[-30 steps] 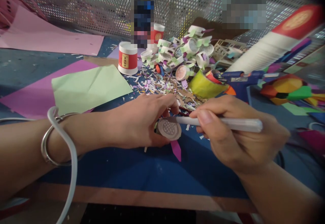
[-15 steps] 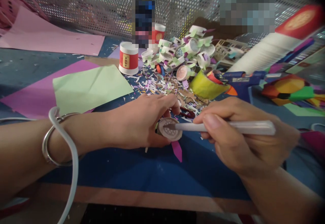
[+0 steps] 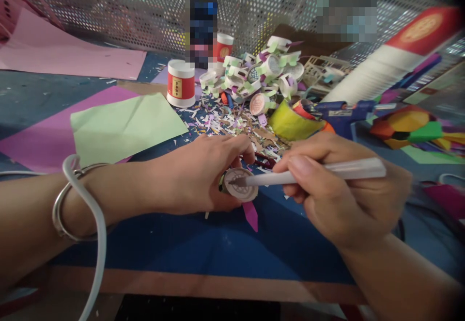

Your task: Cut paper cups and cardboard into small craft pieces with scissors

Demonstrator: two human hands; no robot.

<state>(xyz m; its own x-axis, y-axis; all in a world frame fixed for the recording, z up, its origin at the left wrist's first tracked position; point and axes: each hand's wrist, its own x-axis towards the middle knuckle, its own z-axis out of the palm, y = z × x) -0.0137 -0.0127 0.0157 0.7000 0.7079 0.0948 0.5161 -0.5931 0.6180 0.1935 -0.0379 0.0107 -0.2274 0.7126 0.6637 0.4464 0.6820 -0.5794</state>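
My left hand is closed round a small cut-down paper cup, its round patterned base turned up towards me. A pointed purple paper strip sticks out below the cup. In my right hand is a white pen-shaped tool, gripped like a pencil. Its narrow grey tip lies over the pattern on the base; whether it is a brush or a blade I cannot tell. My left fingertips are partly hidden behind the cup.
Paper scraps cover the blue table beyond my hands. Several cut cups are heaped behind them, near a red-and-white cup. A stack of cups leans at right, by a blue glue gun. Green paper lies left.
The whole view has shifted slightly to the left. My right hand and the tool have moved a little left and up; the tip stays over the cup's base, and my left hand keeps its hold.
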